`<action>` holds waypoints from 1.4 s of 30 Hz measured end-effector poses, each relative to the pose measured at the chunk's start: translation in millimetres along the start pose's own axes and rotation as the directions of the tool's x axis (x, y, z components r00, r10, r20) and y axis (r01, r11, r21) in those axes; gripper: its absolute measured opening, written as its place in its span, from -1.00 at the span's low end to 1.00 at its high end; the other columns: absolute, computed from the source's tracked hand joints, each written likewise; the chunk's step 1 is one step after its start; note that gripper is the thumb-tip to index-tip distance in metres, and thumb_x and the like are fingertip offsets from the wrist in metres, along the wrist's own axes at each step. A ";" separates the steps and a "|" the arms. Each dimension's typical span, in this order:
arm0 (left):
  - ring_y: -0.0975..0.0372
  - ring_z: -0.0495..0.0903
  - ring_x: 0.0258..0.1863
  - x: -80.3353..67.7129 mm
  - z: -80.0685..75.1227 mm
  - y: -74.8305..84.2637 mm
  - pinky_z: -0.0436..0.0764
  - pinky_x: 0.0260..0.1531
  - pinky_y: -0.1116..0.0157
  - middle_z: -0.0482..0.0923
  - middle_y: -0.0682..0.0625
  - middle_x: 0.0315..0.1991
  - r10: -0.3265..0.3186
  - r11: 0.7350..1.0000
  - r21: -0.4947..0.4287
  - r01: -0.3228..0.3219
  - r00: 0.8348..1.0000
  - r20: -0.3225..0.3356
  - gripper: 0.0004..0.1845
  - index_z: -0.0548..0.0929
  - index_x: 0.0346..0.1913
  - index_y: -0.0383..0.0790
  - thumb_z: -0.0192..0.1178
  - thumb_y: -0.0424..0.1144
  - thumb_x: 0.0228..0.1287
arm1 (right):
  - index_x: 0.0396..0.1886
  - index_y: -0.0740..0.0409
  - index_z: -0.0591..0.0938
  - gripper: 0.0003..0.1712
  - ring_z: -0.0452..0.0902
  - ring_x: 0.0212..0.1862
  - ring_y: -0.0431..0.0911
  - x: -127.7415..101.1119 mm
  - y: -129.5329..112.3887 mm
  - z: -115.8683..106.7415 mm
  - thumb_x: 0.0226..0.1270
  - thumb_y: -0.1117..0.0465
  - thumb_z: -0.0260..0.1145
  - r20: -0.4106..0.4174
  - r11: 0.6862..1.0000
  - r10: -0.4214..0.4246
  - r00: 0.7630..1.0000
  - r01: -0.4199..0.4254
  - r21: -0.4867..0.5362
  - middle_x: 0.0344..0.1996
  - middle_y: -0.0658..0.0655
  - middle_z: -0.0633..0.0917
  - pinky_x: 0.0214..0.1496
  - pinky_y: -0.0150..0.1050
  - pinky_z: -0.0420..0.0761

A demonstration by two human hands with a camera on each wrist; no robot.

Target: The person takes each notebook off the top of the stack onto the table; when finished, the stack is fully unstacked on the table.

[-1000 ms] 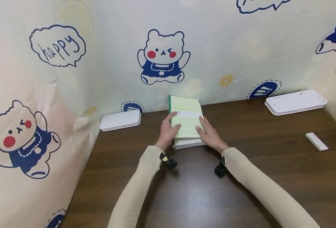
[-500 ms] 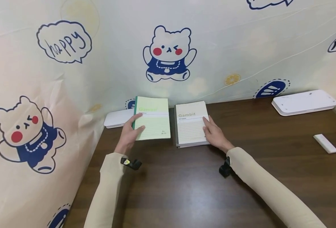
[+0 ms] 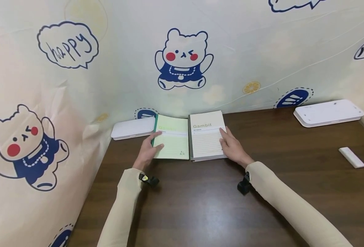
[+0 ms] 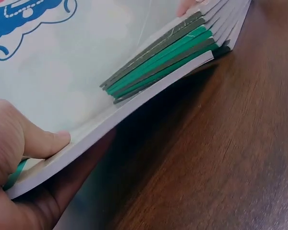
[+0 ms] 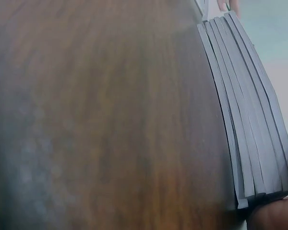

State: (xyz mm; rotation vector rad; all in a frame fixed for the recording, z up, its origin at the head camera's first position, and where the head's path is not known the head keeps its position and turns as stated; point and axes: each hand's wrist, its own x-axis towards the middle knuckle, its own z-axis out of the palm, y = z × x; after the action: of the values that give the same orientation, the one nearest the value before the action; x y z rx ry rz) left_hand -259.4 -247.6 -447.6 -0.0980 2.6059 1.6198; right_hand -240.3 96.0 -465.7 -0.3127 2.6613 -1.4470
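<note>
My left hand (image 3: 152, 144) grips a green-covered notebook (image 3: 173, 139) by its left edge, thumb (image 4: 36, 141) on the cover and fingers beneath. The notebook lies just left of a stack of notebooks (image 3: 207, 137) topped by a grey "Gambit" cover, its near edge (image 4: 115, 120) raised a little off the dark wooden table (image 3: 200, 202). Green and grey spines of the stack (image 4: 158, 64) show behind it. My right hand (image 3: 227, 138) rests with straight fingers on the stack's right side. The right wrist view shows the stack's page edges (image 5: 249, 124).
A flat white case (image 3: 132, 128) lies at the back left, partly behind the green notebook. Another white case (image 3: 328, 112) sits at the back right, and a small white bar (image 3: 351, 157) lies near the right edge. A cartoon-printed sheet (image 3: 182, 58) walls in the back and left.
My left hand lifted the green notebook off the stack, carried it left, then brought it down beside the stack. My right hand stayed on the stack.
</note>
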 end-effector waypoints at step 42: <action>0.03 -0.06 0.55 3.2 113.9 55.2 0.08 0.48 0.03 -0.02 -0.12 0.55 0.148 0.954 0.244 -0.176 0.980 0.129 -0.14 0.09 0.52 -0.07 0.27 -0.02 0.25 | 0.54 0.12 0.03 -0.37 -0.24 0.57 0.09 -0.6 -1.7 -2.5 0.56 0.16 -0.10 0.007 0.999 0.031 0.999 -0.031 0.006 0.56 0.23 -0.17 0.55 0.11 -0.06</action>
State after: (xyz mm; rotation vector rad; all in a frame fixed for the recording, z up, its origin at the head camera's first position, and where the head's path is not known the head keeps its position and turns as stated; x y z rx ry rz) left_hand -264.5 -121.1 -448.9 0.2196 2.7699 1.2737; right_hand -239.9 97.3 -462.9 -0.2742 2.6437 -1.4421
